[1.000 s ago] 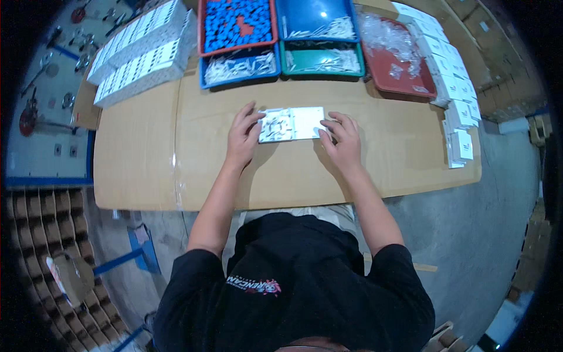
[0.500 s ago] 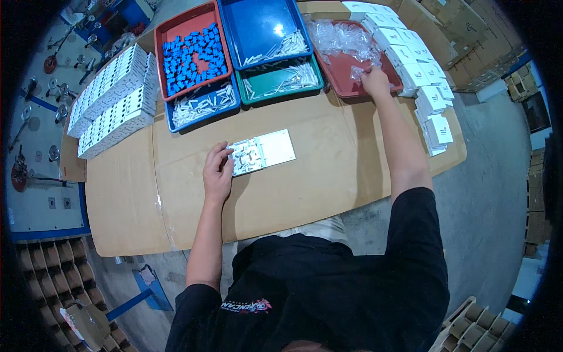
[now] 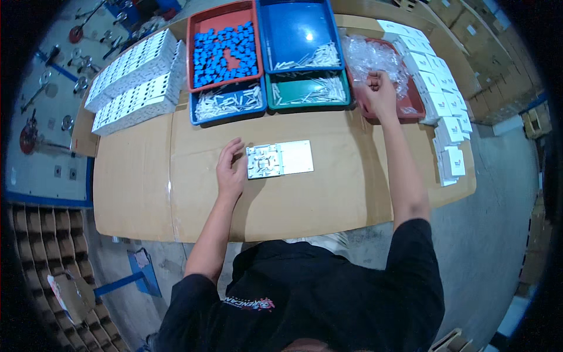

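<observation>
Head view is showing, at far left, stacks of white boxes (image 3: 132, 82) lying along the edge of the cardboard-covered table (image 3: 146, 193). Just right of them, a red tray of blue pieces (image 3: 223, 51) is sitting above a blue tray of white sticks (image 3: 227, 102). Below these, the left hand (image 3: 230, 170) is lying flat with fingers spread, gripping nothing, its fingertips touching the left edge of the white plate (image 3: 279, 159), which is resting mid-table. Further right, a blue tray (image 3: 296, 35) and a green tray (image 3: 311, 91) are holding more white sticks. At the right, the right hand (image 3: 380, 91) is reaching into the red tray of clear bags (image 3: 381, 64), fingers curled together; whether they are pinching a bag I cannot tell. Small white boxes (image 3: 440, 100) are lining the far-right edge. This looks like the fetching step: one hand steadying the plate, the other picking up a bag. Next would call for a firm pinch on one bag only and carrying it to the plate.
</observation>
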`<state>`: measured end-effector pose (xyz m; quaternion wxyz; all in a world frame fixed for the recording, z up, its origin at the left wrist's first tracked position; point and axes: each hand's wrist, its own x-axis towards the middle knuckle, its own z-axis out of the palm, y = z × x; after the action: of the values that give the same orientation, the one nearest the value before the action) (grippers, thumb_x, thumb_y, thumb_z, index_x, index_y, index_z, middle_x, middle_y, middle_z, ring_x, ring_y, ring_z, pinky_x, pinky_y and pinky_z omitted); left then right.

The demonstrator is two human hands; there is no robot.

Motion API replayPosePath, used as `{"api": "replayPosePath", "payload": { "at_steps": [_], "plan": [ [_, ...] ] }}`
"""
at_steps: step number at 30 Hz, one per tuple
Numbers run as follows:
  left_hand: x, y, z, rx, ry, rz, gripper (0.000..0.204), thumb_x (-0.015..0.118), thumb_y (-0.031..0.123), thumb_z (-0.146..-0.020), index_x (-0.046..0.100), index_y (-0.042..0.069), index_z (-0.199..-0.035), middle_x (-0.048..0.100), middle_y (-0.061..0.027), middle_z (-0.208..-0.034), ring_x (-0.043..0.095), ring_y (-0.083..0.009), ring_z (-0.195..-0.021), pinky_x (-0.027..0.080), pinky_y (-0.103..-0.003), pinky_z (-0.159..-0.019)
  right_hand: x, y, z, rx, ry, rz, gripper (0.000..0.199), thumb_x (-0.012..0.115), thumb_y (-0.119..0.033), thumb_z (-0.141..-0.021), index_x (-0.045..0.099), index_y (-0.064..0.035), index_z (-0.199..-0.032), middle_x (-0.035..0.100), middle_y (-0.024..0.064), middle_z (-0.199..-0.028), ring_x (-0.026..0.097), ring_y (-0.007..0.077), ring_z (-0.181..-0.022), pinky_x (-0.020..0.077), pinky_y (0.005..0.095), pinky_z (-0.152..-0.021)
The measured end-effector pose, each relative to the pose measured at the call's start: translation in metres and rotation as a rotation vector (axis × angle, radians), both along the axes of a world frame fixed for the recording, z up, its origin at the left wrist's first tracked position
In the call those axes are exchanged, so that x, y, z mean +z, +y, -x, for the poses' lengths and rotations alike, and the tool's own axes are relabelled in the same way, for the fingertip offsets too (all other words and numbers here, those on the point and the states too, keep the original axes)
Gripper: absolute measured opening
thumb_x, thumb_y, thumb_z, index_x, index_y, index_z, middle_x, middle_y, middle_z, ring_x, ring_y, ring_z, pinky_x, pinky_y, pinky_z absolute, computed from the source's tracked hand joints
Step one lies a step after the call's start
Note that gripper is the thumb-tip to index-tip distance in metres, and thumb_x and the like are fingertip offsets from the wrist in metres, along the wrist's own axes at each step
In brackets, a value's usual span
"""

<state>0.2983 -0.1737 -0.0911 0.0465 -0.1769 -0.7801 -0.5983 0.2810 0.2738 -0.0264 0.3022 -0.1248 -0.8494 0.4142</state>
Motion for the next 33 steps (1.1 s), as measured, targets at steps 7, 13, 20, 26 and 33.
{"api": "replayPosePath", "payload": {
  "at_steps": [7, 13, 20, 26, 33],
  "plan": [
    [0.078, 0.067, -0.014, -0.332, -0.117, -0.236, 0.061, 0.076, 0.023, -0.088, 0.053, -0.001, -0.138, 0.061, -0.0133, -0.134, 0.059, -0.0234, -0.122, 0.045, -0.037, -0.105, 0.034, -0.175, -0.080, 0.377, 0.222, 0.272, 0.031, 0.077, 0.004, -0.081, 0.052, -0.0038, -0.098, 0.064, 0.0048, -0.089, 0.062, 0.0121, -0.080, 0.0521, 0.0267, -0.076],
    [0.104, 0.057, -0.034, -0.415, -0.164, -0.283, 0.016, 0.071, 0.010, -0.093, 0.075, 0.000, -0.103, 0.071, -0.0095, -0.102, 0.066, -0.0166, -0.097, 0.051, -0.031, -0.087, 0.034, -0.220, -0.122, 0.467, 0.136, 0.201, 0.027, 0.081, -0.004, -0.079, 0.060, -0.0028, -0.096, 0.069, 0.0075, -0.089, 0.067, 0.0154, -0.084, 0.0536, 0.0302, -0.078],
    [0.112, 0.044, -0.061, -0.408, -0.133, -0.198, 0.012, 0.074, 0.008, -0.090, 0.073, -0.002, -0.097, 0.071, -0.0051, -0.090, 0.064, -0.0116, -0.087, 0.051, -0.028, -0.079, 0.071, -0.227, -0.148, 0.531, 0.267, -0.029, 0.026, 0.077, -0.002, -0.077, 0.068, -0.0031, -0.101, 0.067, 0.0132, -0.103, 0.066, 0.0252, -0.094, 0.0536, 0.0334, -0.082],
    [0.116, 0.036, -0.079, -0.469, -0.155, -0.154, 0.014, 0.075, 0.005, -0.086, 0.072, -0.002, -0.098, 0.071, -0.0033, -0.089, 0.063, -0.0082, -0.084, 0.052, -0.028, -0.076, 0.085, -0.231, -0.167, 0.571, 0.226, -0.127, 0.022, 0.077, -0.005, -0.075, 0.073, -0.0073, -0.096, 0.065, 0.0151, -0.114, 0.064, 0.0301, -0.105, 0.0520, 0.0384, -0.088],
    [0.117, 0.028, -0.092, -0.521, -0.170, -0.083, 0.015, 0.077, 0.004, -0.082, 0.070, -0.001, -0.094, 0.070, -0.0030, -0.083, 0.064, -0.0100, -0.081, 0.052, -0.028, -0.075, 0.089, -0.238, -0.185, 0.585, 0.050, -0.133, 0.021, 0.078, -0.011, -0.077, 0.072, -0.0071, -0.097, 0.065, 0.0133, -0.117, 0.061, 0.0331, -0.109, 0.0496, 0.0413, -0.092]
  ]
}}
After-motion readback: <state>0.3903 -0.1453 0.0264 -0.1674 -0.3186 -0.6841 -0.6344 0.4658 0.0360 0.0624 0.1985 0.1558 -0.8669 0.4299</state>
